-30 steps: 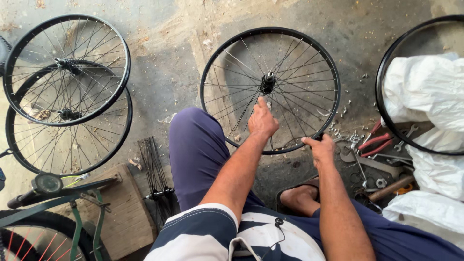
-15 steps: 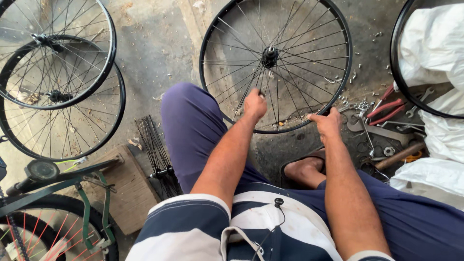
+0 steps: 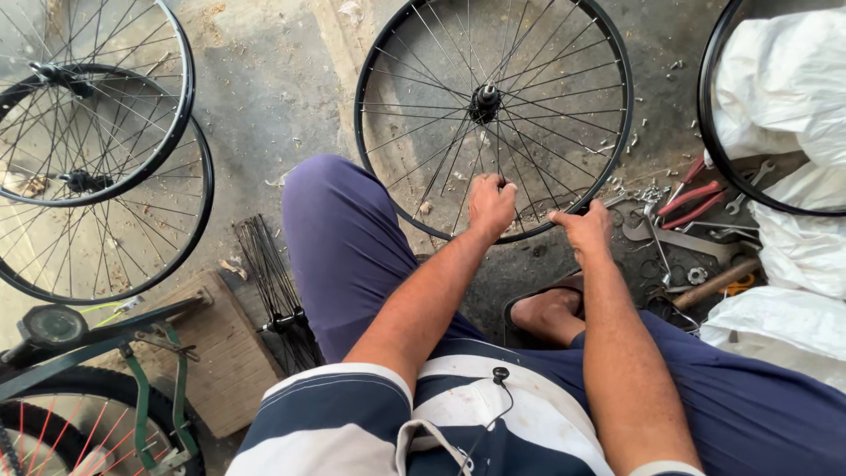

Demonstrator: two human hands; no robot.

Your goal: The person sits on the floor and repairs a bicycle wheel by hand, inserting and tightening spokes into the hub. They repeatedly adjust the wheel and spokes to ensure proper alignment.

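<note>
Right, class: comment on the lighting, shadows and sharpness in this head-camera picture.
Head view: soft, even daylight; no glare; faint shadows under the spoked wheel on the concrete. The left hand and right hand are sharp. Wide-lens bending at the edges; the white sacks look nearly washed out.

Bare, stained concrete floor (image 3: 282, 79), dusty and littered with small metal scraps toward the far right. Far centre: black spoked wheel (image 3: 493, 115), lying flat. Far left: two more spoked wheels (image 3: 97, 167), overlapping one another. Near left of centre: bundle of loose spokes (image 3: 278, 291), beside a flat wooden board (image 3: 220, 353). Right: red-handled pliers (image 3: 692, 198), spanners (image 3: 679, 238) and a wooden-handled tool (image 3: 718, 282), scattered close together. Far right: white sacks (image 3: 784, 115), partly ringed by a black rim (image 3: 709, 123).
</note>
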